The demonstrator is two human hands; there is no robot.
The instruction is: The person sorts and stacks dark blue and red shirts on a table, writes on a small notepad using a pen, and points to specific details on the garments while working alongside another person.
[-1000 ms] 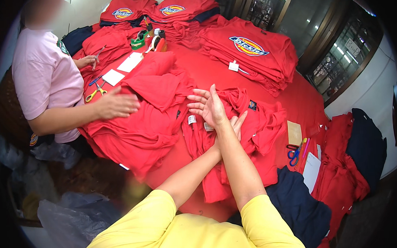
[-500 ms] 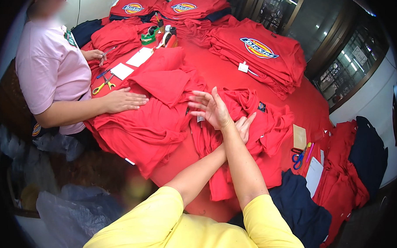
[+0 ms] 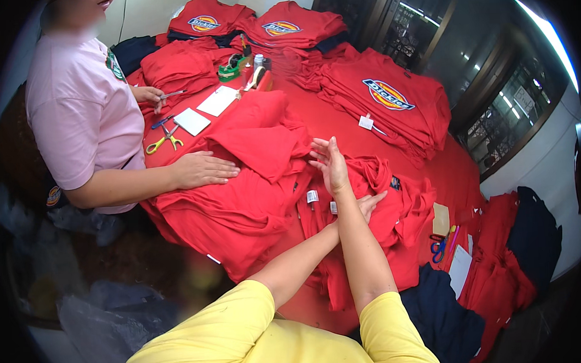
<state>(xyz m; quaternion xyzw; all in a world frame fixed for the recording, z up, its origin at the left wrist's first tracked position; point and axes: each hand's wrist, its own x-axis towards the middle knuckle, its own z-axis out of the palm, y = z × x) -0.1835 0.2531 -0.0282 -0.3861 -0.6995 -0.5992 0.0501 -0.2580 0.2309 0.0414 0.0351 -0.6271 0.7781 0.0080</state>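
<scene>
My forearms are crossed, the right one over the left. My left hand lies on a rumpled pile of red shirts, fingers stretched out and partly hidden behind my right forearm. Above the pile's left side, my right hand is raised with the fingers apart and nothing in it. White tags hang near it at the pile's edge. To the left, a co-worker's hand rests flat on another heap of red cloth; the co-worker's other hand holds a slim pointed tool.
Yellow-handled scissors and white cards lie by the co-worker. A green tape dispenser stands farther back. Folded red shirts with a logo are stacked at the back right. Blue scissors and dark cloth lie near right.
The whole view has shifted slightly. My right hand has turned a little, and the white tags beside it show more. The co-worker's flat hand stays on the cloth.
</scene>
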